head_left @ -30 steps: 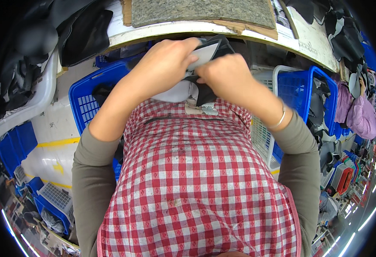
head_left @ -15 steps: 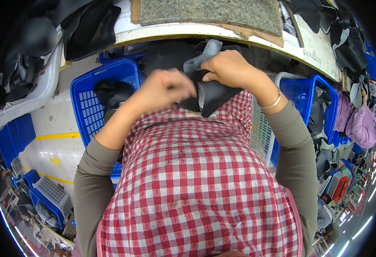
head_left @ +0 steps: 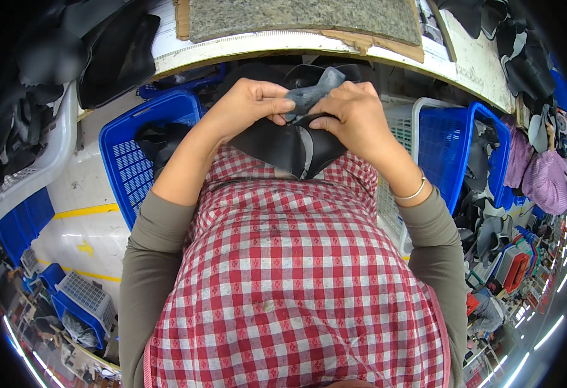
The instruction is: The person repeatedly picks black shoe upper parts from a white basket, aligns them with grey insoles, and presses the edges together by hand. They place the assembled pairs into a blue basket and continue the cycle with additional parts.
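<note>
A black leather-like piece [head_left: 273, 147] with a pale edge strip hangs over my lap, and a grey-blue piece [head_left: 310, 94] sticks up from its top. My left hand [head_left: 257, 102] pinches the left end of the grey-blue piece between thumb and fingers. My right hand [head_left: 353, 119] is closed on the black piece at the upper right, its thumb pressed on the surface. Whether the two pieces are joined is hidden behind my fingers.
Ahead is a white worktable [head_left: 251, 44] with a stone slab [head_left: 303, 16] on it. Blue baskets [head_left: 118, 132] of dark pieces stand on the left, more blue [head_left: 441, 145] and white crates on the right. Black pieces [head_left: 118, 55] drape over the table's left end. Another person's purple sleeve [head_left: 547, 181] shows far right.
My left hand, blurred and apart before, has come up to pinch the grey-blue piece. The black piece has spread out to the left below my hands.
</note>
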A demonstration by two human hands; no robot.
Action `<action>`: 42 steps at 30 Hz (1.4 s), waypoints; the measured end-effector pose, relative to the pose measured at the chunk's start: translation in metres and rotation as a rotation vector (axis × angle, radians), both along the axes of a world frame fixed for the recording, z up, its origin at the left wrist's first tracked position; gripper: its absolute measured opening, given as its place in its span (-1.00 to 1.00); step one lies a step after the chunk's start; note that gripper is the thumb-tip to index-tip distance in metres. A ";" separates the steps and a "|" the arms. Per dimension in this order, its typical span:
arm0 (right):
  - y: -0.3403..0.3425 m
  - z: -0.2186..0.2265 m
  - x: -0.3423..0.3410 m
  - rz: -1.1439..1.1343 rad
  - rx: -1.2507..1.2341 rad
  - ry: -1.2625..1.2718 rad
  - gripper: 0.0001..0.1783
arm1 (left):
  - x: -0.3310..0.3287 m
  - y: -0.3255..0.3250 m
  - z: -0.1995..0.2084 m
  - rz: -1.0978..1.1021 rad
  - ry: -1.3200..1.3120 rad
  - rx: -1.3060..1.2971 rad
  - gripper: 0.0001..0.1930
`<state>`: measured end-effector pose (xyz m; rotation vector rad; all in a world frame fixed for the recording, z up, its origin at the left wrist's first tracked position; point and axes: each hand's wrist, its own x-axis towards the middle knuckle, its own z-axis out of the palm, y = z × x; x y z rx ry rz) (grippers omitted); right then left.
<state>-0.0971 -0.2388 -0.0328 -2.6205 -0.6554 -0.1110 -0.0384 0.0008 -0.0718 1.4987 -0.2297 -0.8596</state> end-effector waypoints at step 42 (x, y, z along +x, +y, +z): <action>-0.024 0.000 0.005 -0.290 0.525 0.646 -0.47 | -0.027 0.013 0.008 0.118 0.088 0.010 -0.74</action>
